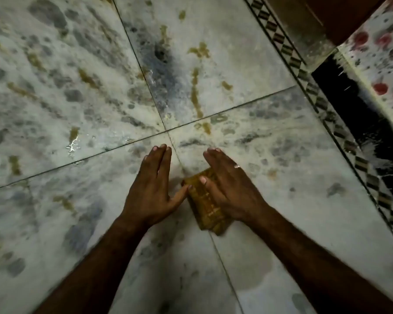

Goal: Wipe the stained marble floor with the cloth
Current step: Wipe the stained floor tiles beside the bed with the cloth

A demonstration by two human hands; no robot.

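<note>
Two bare hands down on the pale grey-veined marble floor (270, 159), close to where four slabs meet at dark seams. Right hand (230, 189) flat, palm down, pressed on a folded mustard-yellow cloth (208, 207); fingers straight and together, thumb lying across the cloth's top, so an open, flattened grip rather than a clamp. A thin ring (237, 166) on one finger of that hand. Left hand (151, 189) just beside, also flat and open, palm on bare marble, fingers stretched forward, thumb tip reaching to the cloth's left edge. Cloth on the lower-right slab, right along the seam running toward the camera, its near end sticking out below the right palm. Yellow-brown stains (195, 96) streaked over the far slabs, the longest running down toward the seam crossing; more blotches on the left slabs. A small wet glint (72, 143) on the left slab near the cross seam. Black-and-white patterned border strip (313, 91) along the right edge of the floor, with a dark band beyond it. Edges of the view blurred.
</note>
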